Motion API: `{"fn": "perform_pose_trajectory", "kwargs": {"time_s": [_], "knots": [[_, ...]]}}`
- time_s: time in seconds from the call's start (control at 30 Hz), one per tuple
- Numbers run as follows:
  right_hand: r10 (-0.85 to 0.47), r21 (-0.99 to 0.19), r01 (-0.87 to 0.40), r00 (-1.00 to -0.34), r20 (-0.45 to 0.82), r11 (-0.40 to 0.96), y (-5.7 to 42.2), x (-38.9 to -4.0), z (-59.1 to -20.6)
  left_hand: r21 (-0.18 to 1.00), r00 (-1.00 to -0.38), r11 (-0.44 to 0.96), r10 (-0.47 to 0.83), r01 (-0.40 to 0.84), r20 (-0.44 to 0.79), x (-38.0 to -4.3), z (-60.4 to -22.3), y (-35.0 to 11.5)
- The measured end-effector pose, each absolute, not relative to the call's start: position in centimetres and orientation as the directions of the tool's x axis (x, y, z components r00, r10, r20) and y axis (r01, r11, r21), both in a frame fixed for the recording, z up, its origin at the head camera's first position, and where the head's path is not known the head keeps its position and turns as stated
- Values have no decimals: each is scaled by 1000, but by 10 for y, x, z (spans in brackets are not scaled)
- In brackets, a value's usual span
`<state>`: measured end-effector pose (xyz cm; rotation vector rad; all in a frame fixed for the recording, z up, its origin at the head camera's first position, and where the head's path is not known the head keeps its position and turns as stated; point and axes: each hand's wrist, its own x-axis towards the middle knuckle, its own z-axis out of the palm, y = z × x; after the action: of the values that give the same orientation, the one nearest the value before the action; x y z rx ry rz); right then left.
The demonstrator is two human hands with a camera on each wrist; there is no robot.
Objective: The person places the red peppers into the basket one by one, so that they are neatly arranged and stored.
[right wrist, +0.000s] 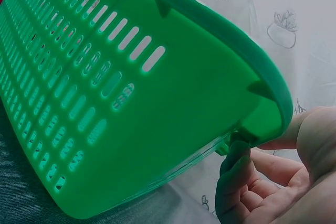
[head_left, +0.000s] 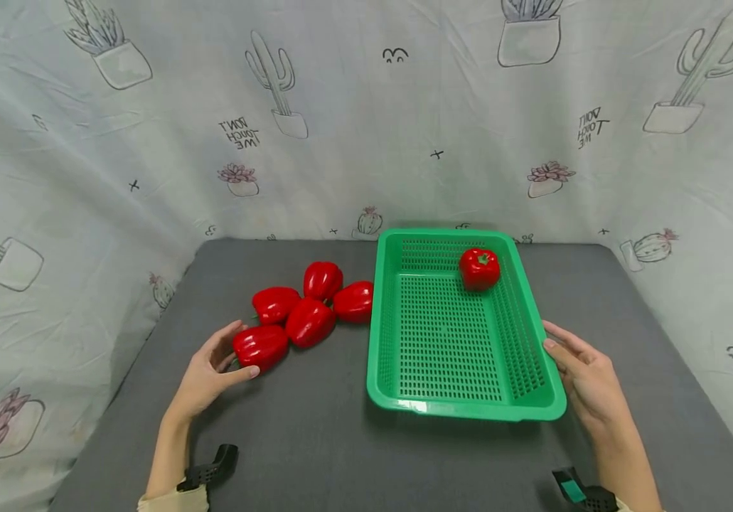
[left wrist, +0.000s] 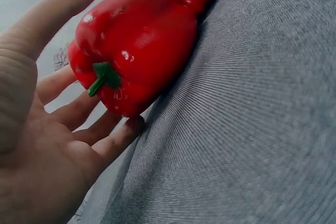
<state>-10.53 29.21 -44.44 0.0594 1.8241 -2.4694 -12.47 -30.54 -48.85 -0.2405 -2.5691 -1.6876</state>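
My left hand [head_left: 209,373] is spread around the nearest red bell pepper [head_left: 261,347], which lies on its side. In the left wrist view, the fingers [left wrist: 113,140] reach along its far side, and the thumb stands apart from its skin; its green stem [left wrist: 105,78] points toward the palm. Whether every fingertip touches it is hard to tell. On the right, my right hand [head_left: 590,380] grips the side rim of a green plastic basket [head_left: 468,409], its fingers curled beneath the rim in the right wrist view. Inside, another red bell pepper [head_left: 479,269] sits upright near the far right corner.
Several more red bell peppers, among them one in front [head_left: 310,323] and one at the back [head_left: 323,280], lie clustered between the left hand and the basket. A grey cloth [head_left: 315,441] covers the table. Pale curtains [head_left: 353,128] with cactus drawings enclose the back and sides.
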Motion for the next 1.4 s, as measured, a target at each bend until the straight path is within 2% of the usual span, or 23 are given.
{"fn": "perform_pose_trajectory", "kwargs": {"time_s": [0.4, 0.57, 0.93, 1.2, 1.4], "knots": [[-12, -946, 92, -996, -94, -311, 295, -106, -446, 898, -988, 428, 149, 103, 43, -127, -490, -305], [-18, -935, 86, -996, -85, -344, 295, -107, -445, 899, -991, 430, 125, 89, 39, -129, -490, -304], [-52, -921, 80, -997, -65, -380, 294, -105, -447, 930, -994, 354, 65, 102, 84, -121, -483, -306], [-46, -927, 81, -997, -69, -366, 290, -106, -447, 964, -984, 200, 6, 175, 178, -115, -482, -313], [-36, -929, 86, -996, -78, -359, 293, -106, -445, 964, -977, 182, -57, 192, 206, -115, -478, -309]]}}
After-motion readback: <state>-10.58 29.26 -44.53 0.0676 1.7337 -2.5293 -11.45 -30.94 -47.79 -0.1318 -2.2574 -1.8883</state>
